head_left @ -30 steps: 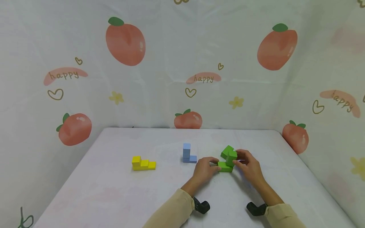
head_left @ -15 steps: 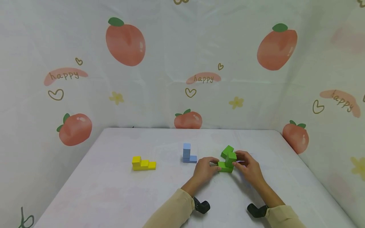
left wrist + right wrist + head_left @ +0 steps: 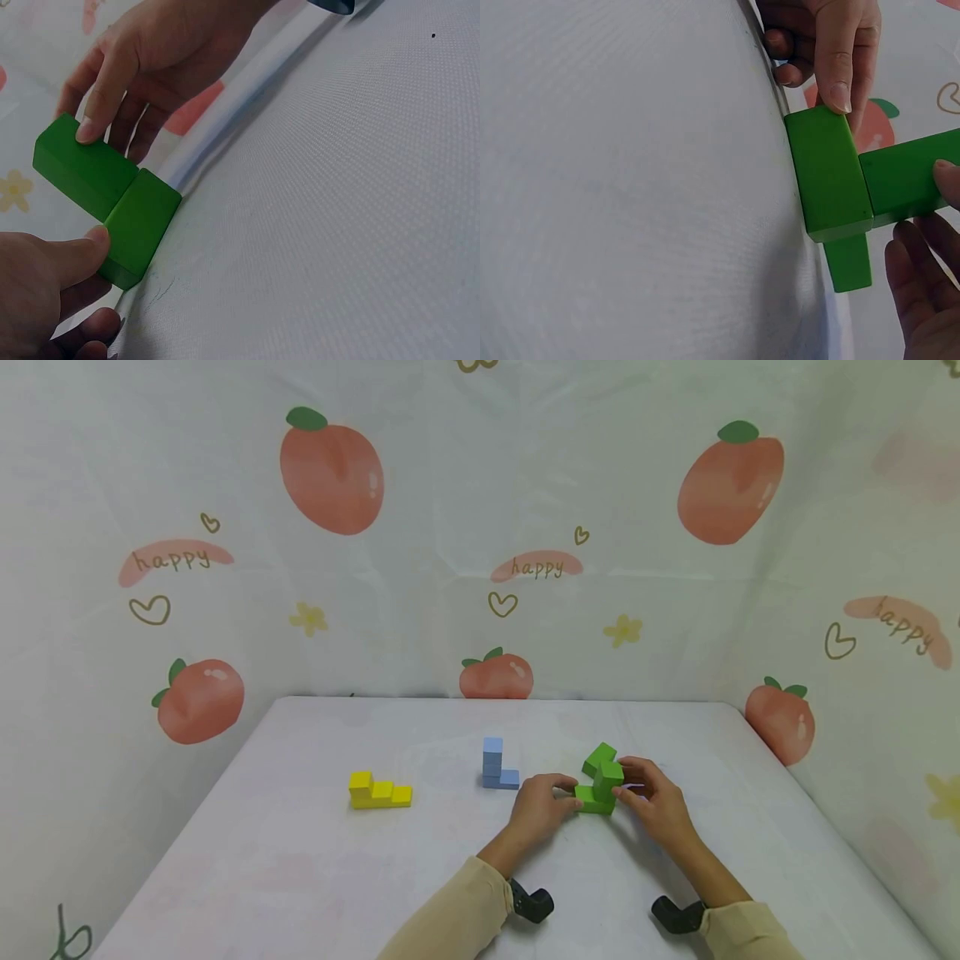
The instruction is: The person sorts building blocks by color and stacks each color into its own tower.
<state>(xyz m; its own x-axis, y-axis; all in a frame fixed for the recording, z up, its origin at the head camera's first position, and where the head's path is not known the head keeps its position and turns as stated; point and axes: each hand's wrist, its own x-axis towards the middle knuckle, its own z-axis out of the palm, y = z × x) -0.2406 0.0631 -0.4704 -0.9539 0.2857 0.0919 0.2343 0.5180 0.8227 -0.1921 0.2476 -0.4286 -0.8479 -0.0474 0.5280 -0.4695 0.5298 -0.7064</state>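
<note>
In the head view my left hand [image 3: 538, 806] pinches the left end of a green block [image 3: 587, 800] lying flat on the table. A second green block [image 3: 607, 781] stands upright on that block's right end. My right hand [image 3: 656, 797] grips the upright block, thumb on the near side and fingers behind. In the left wrist view the lying block [image 3: 141, 229] and the upright block [image 3: 82, 165] meet in an L shape. Behind them a third green block [image 3: 599, 757] sits turned at an angle; part of it shows past the lying block in the right wrist view.
To the left of my hands stands a blue block stack [image 3: 492, 764] in an L shape. Farther left are yellow blocks [image 3: 375, 793] stepped like stairs. The white table [image 3: 300, 868] backs onto a fruit-printed curtain [image 3: 420, 527]. Black wrist cameras [image 3: 532, 902] hang near the table.
The upright green block and my right hand have shifted very slightly left and down over the lying block. My left hand has kept its hold on the lying block.
</note>
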